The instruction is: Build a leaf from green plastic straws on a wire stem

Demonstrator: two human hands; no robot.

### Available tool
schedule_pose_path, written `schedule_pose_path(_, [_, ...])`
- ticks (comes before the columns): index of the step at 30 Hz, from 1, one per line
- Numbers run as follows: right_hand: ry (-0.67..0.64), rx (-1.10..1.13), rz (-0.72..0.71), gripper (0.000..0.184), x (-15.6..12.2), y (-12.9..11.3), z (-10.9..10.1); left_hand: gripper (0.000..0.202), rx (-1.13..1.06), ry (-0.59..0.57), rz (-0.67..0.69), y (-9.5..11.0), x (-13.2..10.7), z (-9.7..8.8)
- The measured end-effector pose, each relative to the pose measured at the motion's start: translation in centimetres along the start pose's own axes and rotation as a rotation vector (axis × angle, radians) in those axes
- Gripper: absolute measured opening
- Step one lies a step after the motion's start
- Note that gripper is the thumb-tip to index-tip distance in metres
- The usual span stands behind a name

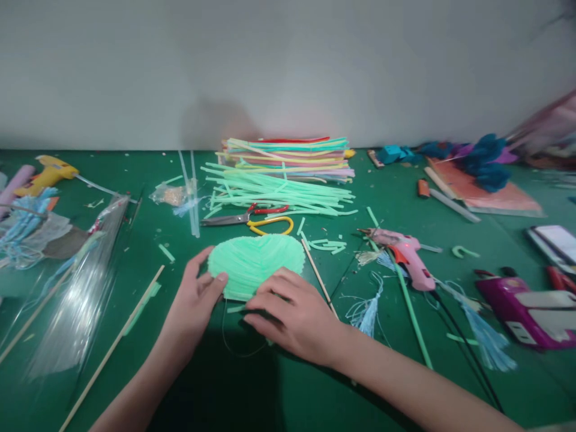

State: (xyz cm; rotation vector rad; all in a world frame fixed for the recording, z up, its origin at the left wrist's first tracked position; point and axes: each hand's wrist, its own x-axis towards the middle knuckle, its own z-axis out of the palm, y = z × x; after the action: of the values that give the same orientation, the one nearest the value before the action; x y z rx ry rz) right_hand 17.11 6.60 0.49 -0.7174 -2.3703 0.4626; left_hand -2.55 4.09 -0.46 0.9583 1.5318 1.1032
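Observation:
A mint-green heart-shaped piece made of straw strips lies flat on the green table. My left hand rests at its left edge, thumb and fingers pinching the rim. My right hand lies over its lower edge, fingers bent and pressing down on the piece. A thin dark wire loop curves on the table below the heart, between my wrists.
Behind the heart lie scissors, loose green straws and a stack of coloured straws. A pink glue gun, blue tassels and a purple box sit right. A wooden stick, clear wrapping and a yellow glue gun lie left.

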Motion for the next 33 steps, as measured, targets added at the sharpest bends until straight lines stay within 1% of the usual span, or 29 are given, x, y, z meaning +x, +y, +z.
schedule_pose_path(1, [-0.023,0.023,0.031,0.022,-0.2,0.2,-0.8,0.066,0.124,0.052,0.152,-0.2,0.0,-0.2])
schedule_pose_path(2, [-0.048,0.022,0.085,0.027,-0.5,0.4,-1.5,0.064,0.270,0.103,0.326,-0.3,-0.1,-0.5])
schedule_pose_path(3, [-0.080,0.002,0.156,0.028,-0.9,0.6,-2.3,0.056,0.448,0.119,0.488,-0.4,-0.3,-0.8])
schedule_pose_path(4, [-0.111,-0.026,0.219,0.027,-1.3,0.9,-2.9,0.044,0.630,0.080,0.621,-0.3,-0.4,-1.1])
schedule_pose_path(5, [-0.147,-0.055,0.258,0.023,-1.8,1.1,-3.4,0.030,0.771,-0.002,0.734,-0.2,-0.6,-1.3])
schedule_pose_path(6, [-0.178,-0.084,0.279,0.021,-2.2,1.2,-3.6,0.021,0.870,-0.110,0.806,-0.1,-0.8,-1.5])
schedule_pose_path(8, [-0.222,-0.139,0.270,0.015,-2.9,1.4,-3.7,0.012,0.986,-0.242,0.862,-0.1,-1.0,-1.7])
schedule_pose_path(9, [-0.236,-0.168,0.253,0.013,-3.1,1.4,-3.5,0.010,1.021,-0.272,0.865,-0.3,-0.9,-1.7])
schedule_pose_path(11, [-0.253,-0.224,0.218,0.015,-3.3,1.4,-3.0,0.003,1.072,-0.288,0.885,-0.7,-0.6,-1.4])
schedule_pose_path(13, [-0.253,-0.255,0.195,0.020,-3.1,1.2,-2.6,0.007,1.116,-0.293,0.947,-1.1,-0.3,-1.2])
schedule_pose_path(16, [-0.205,-0.209,0.158,0.020,-2.6,1.0,-2.7,0.010,1.156,-0.264,1.034,-1.1,-0.1,-0.9])
schedule_pose_path(18, [-0.174,-0.145,0.122,0.019,-2.2,0.8,-2.9,0.011,1.133,-0.250,1.054,-0.6,-0.5,-0.7])
schedule_pose_path(20, [-0.164,-0.096,0.089,0.018,-1.9,0.6,-3.0,0.013,1.073,-0.269,1.028,0.1,-1.2,-0.6])
schedule_pose_path(21, [-0.161,-0.086,0.074,0.017,-1.6,0.5,-2.9,0.015,1.029,-0.297,0.996,0.4,-1.6,-0.4])
schedule_pose_path(24, [-0.166,-0.086,0.041,0.016,-1.0,0.4,-2.6,0.018,0.877,-0.393,0.841,0.8,-2.4,0.0])
schedule_pose_path(26, [-0.172,-0.075,0.047,0.017,-0.5,0.5,-2.3,0.015,0.791,-0.371,0.777,0.6,-2.3,0.3])
schedule_pose_path(29, [-0.183,0.027,0.093,0.014,-0.1,1.1,-1.9,0.010,0.702,-0.284,0.676,0.1,-1.5,0.5])
schedule_pose_path(31, [-0.174,0.123,0.125,0.010,0.0,1.6,-1.6,0.014,0.641,-0.277,0.581,-0.1,-0.8,0.4])
schedule_pose_path(32, [-0.160,0.164,0.138,0.009,0.0,1.8,-1.5,0.014,0.609,-0.287,0.560,-0.2,-0.6,0.4])
schedule_pose_path(33, [-0.142,0.197,0.149,0.009,0.0,2.0,-1.3,0.013,0.585,-0.301,0.567,-0.2,-0.4,0.3])
